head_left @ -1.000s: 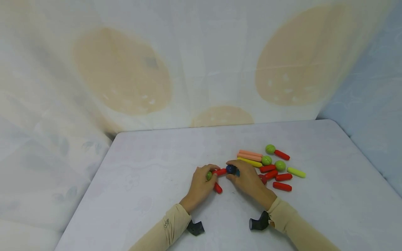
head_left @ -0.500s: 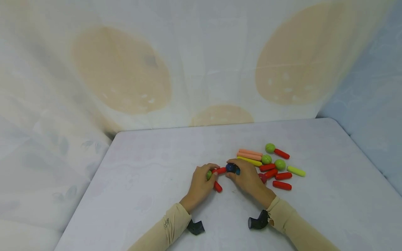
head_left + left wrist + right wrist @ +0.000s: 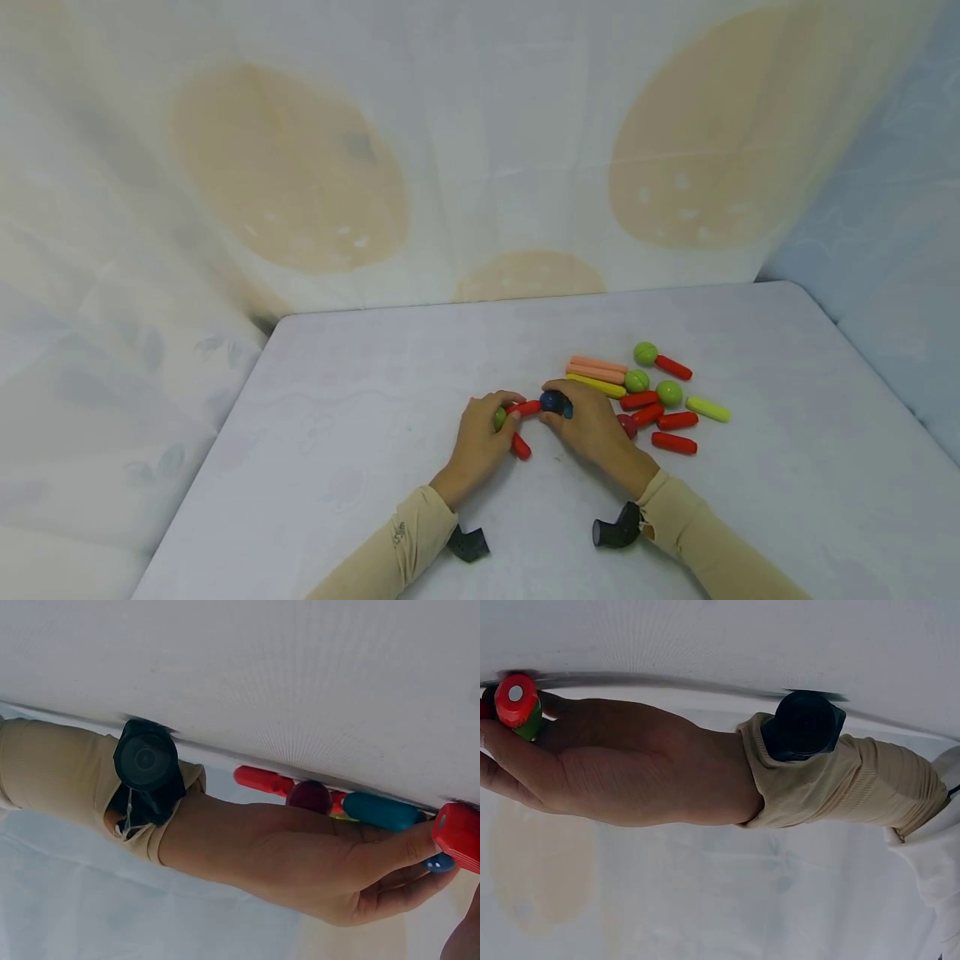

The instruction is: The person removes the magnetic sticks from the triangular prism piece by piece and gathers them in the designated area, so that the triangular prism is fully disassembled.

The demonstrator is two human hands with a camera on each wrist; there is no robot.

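Head view: left hand (image 3: 480,442) pinches a green ball (image 3: 499,418) with two red sticks (image 3: 525,408), right hand (image 3: 592,429) pinches a blue ball (image 3: 553,402); three more green balls (image 3: 645,354) lie loose.

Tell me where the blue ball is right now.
In the head view the blue ball sits mid-table, pinched by the right hand, at the right end of a red stick that the left hand holds.

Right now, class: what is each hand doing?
Left hand: fingers curled round a green ball with red sticks.
Right hand: fingers pinching a blue ball.
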